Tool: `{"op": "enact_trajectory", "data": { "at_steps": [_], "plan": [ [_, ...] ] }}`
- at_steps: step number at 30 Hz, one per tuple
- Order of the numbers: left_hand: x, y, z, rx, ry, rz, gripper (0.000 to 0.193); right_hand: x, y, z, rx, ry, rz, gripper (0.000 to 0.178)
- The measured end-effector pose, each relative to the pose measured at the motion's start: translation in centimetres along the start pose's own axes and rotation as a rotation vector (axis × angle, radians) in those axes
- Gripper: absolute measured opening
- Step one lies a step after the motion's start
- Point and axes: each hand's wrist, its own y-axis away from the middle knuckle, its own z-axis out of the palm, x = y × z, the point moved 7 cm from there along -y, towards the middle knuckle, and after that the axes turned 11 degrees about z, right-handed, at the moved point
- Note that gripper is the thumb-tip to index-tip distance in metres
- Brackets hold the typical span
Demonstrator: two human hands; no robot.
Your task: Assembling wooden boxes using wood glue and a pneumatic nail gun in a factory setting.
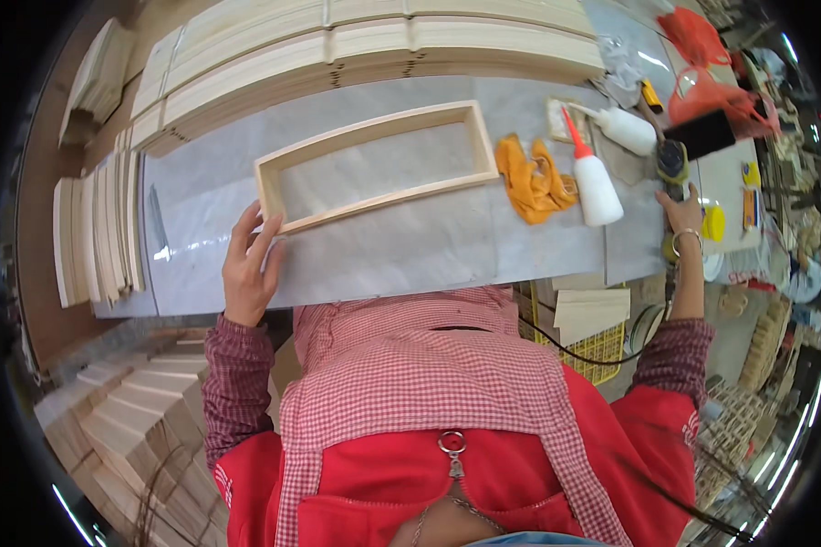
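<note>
A rectangular frame of pale wood [383, 197] lies slightly askew on the grey tabletop. My left hand [251, 273] grips its near left corner, fingertips against the wood and thumb by the near edge. At the table's right side, my right hand [683, 215] is wrapped round the handle of a nail gun [673, 162] with a black and yellow body. Its handle is partly hidden by my fingers. Between frame and tool lie an orange cloth glove [531, 180], a white glue bottle with a red nozzle [597, 190] and another white bottle [628, 130].
Long bundled boards [374, 50] line the table's far side. Thin panels [100, 232] stand at the left edge. Red plastic bags [716, 96] sit at the back right. A black hose [593, 361] hangs over a yellow crate [602, 346] below. Wooden blocks [146, 410] are stacked at lower left.
</note>
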Motion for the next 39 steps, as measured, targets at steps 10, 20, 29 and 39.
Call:
{"op": "enact_trajectory", "data": {
  "at_steps": [10, 20, 29, 39],
  "plan": [
    [-1.8, 0.7, 0.2, 0.047, 0.067, 0.051, 0.028, -5.3, 10.1, -2.5, 0.313, -0.104, -0.279, 0.056],
    [-1.8, 1.0, -0.1, 0.232, 0.062, 0.073, 0.024, -8.8, 16.0, 3.3, 0.089, -0.505, -0.342, 0.063],
    [-3.2, 3.9, 0.3, 0.356, 0.393, -0.182, 0.034, -12.9, 19.4, -2.1, -0.636, -1.685, -0.087, 0.051],
    [-5.0, 4.9, 1.2, 0.451, 0.59, -0.368, 0.038, -31.5, 32.6, 0.0, -1.053, -1.39, -0.334, 0.052]
  ]
}}
